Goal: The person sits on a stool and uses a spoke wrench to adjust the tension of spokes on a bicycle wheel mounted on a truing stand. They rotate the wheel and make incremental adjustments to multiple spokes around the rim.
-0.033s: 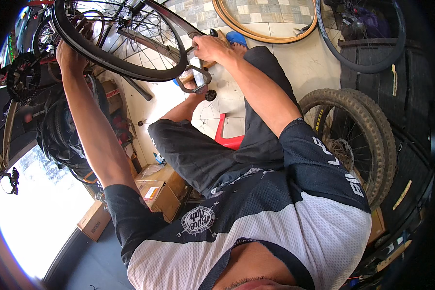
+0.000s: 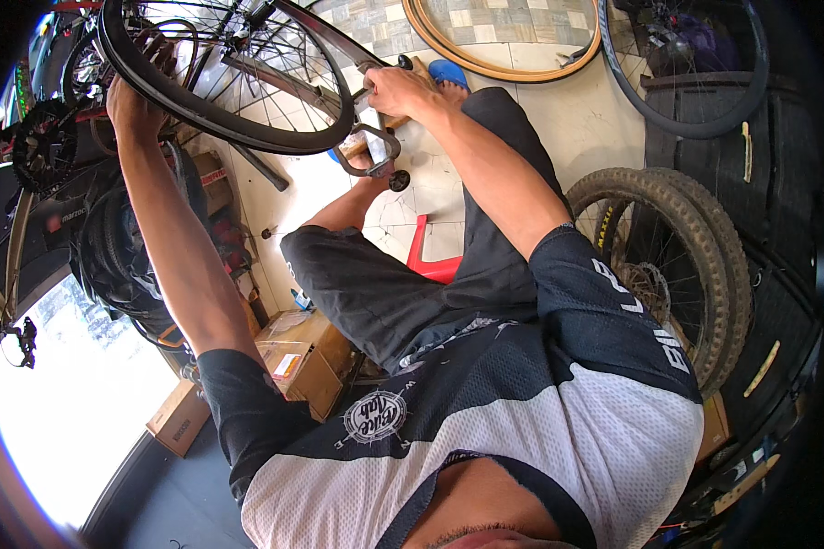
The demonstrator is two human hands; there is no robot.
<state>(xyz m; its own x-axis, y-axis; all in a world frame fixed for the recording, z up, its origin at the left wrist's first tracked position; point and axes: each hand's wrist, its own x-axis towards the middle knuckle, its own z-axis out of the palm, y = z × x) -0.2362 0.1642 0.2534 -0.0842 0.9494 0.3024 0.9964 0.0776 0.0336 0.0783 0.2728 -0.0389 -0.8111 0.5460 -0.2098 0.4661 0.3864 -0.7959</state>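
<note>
A spoked bicycle wheel (image 2: 238, 128) with a black rim sits tilted in a grey metal wheel truing stand (image 2: 298, 87) in front of me. My left hand (image 2: 137, 105) is at the wheel's left side, closed about the rim; the rim and spokes partly hide its fingers. My right hand (image 2: 398, 91) is closed on the stand's arm, beside a black knob (image 2: 405, 62). From the stand, a curved metal caliper arm (image 2: 375, 166) reaches down past the rim's near right edge. A black round knob (image 2: 398, 180) is below it.
Tan-walled tyres (image 2: 508, 71) lie on the tiles ahead. Muddy knobby tyres (image 2: 705, 247) and another wheel (image 2: 705, 128) stand at right. A red plastic piece (image 2: 435, 265) shows between my legs. Cardboard boxes (image 2: 307, 357) and bicycle parts (image 2: 46, 146) crowd the left.
</note>
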